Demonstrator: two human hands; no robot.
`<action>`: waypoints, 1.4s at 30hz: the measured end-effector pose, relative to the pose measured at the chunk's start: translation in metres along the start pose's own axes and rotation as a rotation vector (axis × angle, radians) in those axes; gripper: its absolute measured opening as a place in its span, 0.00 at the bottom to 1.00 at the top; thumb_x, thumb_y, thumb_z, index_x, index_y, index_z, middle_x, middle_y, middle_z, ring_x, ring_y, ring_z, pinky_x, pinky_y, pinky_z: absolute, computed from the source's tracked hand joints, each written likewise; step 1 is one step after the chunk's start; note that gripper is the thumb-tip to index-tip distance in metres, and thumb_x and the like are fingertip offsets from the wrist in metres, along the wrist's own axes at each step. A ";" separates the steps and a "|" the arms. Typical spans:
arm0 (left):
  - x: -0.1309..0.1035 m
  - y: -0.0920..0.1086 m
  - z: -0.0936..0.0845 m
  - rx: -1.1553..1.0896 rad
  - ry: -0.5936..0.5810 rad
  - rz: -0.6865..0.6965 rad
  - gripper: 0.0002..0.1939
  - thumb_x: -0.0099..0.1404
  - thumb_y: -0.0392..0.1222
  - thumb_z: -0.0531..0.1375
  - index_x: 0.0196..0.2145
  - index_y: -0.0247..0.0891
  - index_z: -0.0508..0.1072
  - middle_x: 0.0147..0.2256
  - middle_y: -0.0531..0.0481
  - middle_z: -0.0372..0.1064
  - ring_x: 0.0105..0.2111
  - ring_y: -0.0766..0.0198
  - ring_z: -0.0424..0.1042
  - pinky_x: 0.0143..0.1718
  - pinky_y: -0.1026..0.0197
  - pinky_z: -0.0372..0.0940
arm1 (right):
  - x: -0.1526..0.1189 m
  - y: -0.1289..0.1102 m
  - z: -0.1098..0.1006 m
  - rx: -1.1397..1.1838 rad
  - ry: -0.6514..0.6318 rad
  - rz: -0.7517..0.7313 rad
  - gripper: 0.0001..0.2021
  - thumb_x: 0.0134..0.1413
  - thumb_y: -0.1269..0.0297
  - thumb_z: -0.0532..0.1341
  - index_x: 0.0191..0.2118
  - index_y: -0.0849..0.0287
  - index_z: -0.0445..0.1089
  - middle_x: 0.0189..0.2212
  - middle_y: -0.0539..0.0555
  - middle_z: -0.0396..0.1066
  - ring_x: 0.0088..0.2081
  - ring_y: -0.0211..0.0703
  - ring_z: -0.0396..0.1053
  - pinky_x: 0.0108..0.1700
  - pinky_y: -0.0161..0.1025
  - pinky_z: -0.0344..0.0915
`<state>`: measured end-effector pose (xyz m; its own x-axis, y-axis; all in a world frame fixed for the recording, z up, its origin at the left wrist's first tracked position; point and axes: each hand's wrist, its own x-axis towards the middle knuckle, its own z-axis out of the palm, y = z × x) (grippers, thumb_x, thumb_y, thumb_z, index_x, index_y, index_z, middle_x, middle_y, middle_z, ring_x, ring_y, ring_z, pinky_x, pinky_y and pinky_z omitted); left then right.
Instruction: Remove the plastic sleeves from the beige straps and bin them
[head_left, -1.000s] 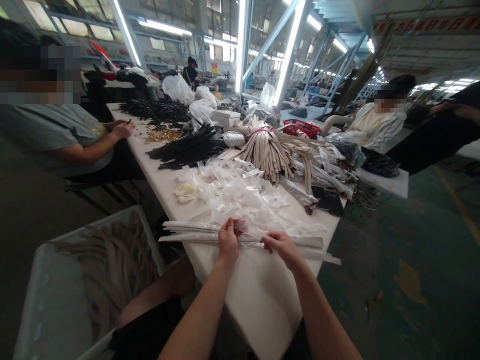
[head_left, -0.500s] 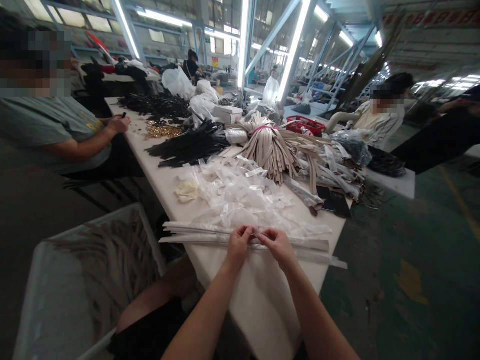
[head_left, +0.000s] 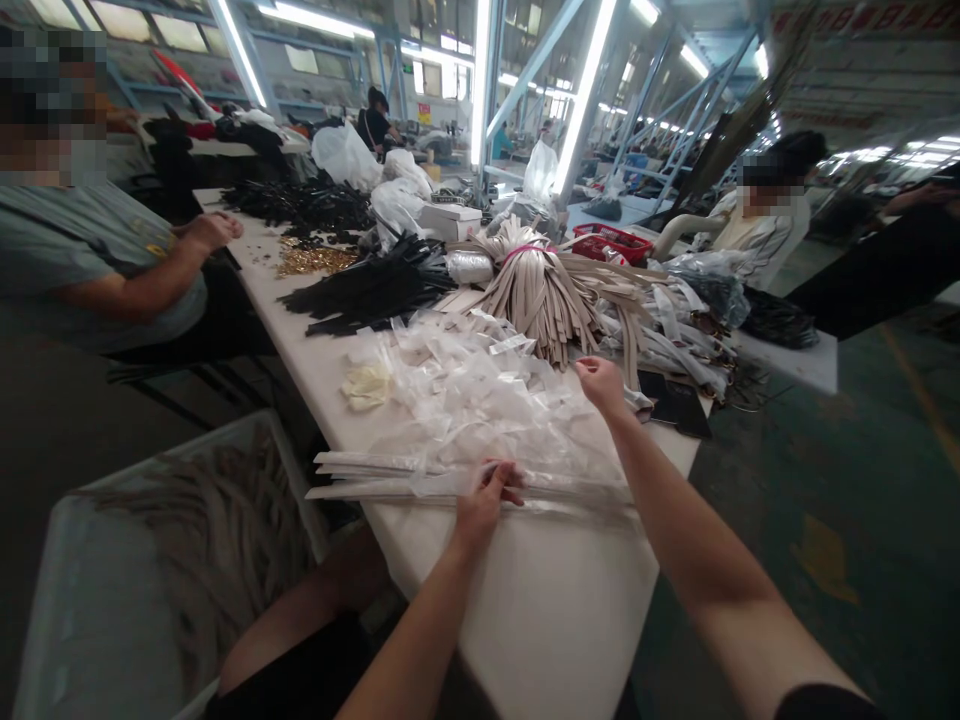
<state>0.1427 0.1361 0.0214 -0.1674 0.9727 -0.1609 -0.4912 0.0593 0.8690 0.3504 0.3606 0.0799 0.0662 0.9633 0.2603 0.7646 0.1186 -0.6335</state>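
Note:
Long pale strips (head_left: 375,490), partly covered by clear film, lie crosswise near the front of the table. My left hand (head_left: 489,492) is closed around them at their middle, thumb on top. Out ahead and to the right, my right hand (head_left: 602,384) is over the far right side of a heap of clear plastic pieces (head_left: 457,385). Its fingertips are pinched together, and whatever they may hold is too small to make out. Just beyond it stands a bundle of beige straps (head_left: 536,290) tied with a pink band.
Black strips (head_left: 375,285) and small gold-coloured pieces (head_left: 315,258) lie farther left. A red basket (head_left: 611,243) stands behind the beige straps. At lower left is a white bin (head_left: 56,590) of beige strips. A person (head_left: 112,255) sits left, another (head_left: 765,220) right.
My right hand has left the strips and moved forward and right, over the plastic heap. My left hand stays at the strips. The person on the left has shifted slightly.

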 end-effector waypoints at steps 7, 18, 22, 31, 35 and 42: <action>-0.001 0.003 0.000 -0.039 -0.002 -0.033 0.22 0.53 0.51 0.72 0.40 0.35 0.74 0.35 0.43 0.78 0.36 0.54 0.79 0.43 0.52 0.74 | 0.098 0.018 0.028 -0.369 -0.093 0.026 0.16 0.53 0.70 0.61 0.48 0.69 0.76 0.48 0.72 0.74 0.51 0.56 0.71 0.53 0.42 0.62; -0.007 0.009 0.003 -0.013 -0.015 -0.020 0.20 0.56 0.54 0.70 0.39 0.35 0.77 0.28 0.46 0.75 0.31 0.55 0.78 0.29 0.58 0.72 | 0.086 -0.006 0.001 -0.236 -0.154 0.042 0.15 0.44 0.74 0.61 0.40 0.64 0.79 0.41 0.65 0.78 0.45 0.53 0.73 0.46 0.38 0.65; -0.011 0.011 0.005 -0.025 0.007 -0.025 0.24 0.54 0.56 0.71 0.40 0.34 0.77 0.28 0.47 0.75 0.31 0.54 0.78 0.31 0.57 0.72 | 0.033 -0.028 -0.020 -0.115 -0.202 0.012 0.16 0.45 0.70 0.59 0.39 0.64 0.80 0.32 0.60 0.79 0.35 0.47 0.75 0.38 0.36 0.67; -0.010 0.008 0.001 -0.086 0.015 -0.052 0.22 0.46 0.50 0.75 0.33 0.34 0.76 0.28 0.48 0.75 0.27 0.61 0.76 0.36 0.59 0.72 | -0.177 -0.071 -0.093 0.637 -0.273 -0.119 0.19 0.54 0.60 0.63 0.52 0.57 0.75 0.37 0.57 0.77 0.37 0.49 0.75 0.42 0.45 0.71; -0.013 0.008 0.002 -0.018 -0.008 -0.041 0.20 0.48 0.53 0.74 0.29 0.34 0.76 0.25 0.48 0.74 0.24 0.62 0.74 0.29 0.61 0.69 | -0.223 -0.083 -0.088 0.422 -0.083 -0.199 0.13 0.59 0.51 0.62 0.40 0.53 0.78 0.39 0.59 0.74 0.43 0.52 0.72 0.48 0.47 0.68; -0.014 0.003 0.001 -0.022 -0.082 0.003 0.21 0.51 0.55 0.72 0.29 0.32 0.76 0.26 0.48 0.72 0.26 0.65 0.70 0.30 0.63 0.65 | -0.241 -0.073 -0.025 0.668 -0.375 0.072 0.21 0.63 0.43 0.53 0.38 0.57 0.68 0.20 0.49 0.69 0.17 0.38 0.64 0.20 0.35 0.62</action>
<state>0.1441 0.1231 0.0264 -0.0990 0.9880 -0.1185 -0.5098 0.0519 0.8587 0.2946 0.1142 0.0811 -0.2118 0.9772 0.0128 0.2096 0.0582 -0.9761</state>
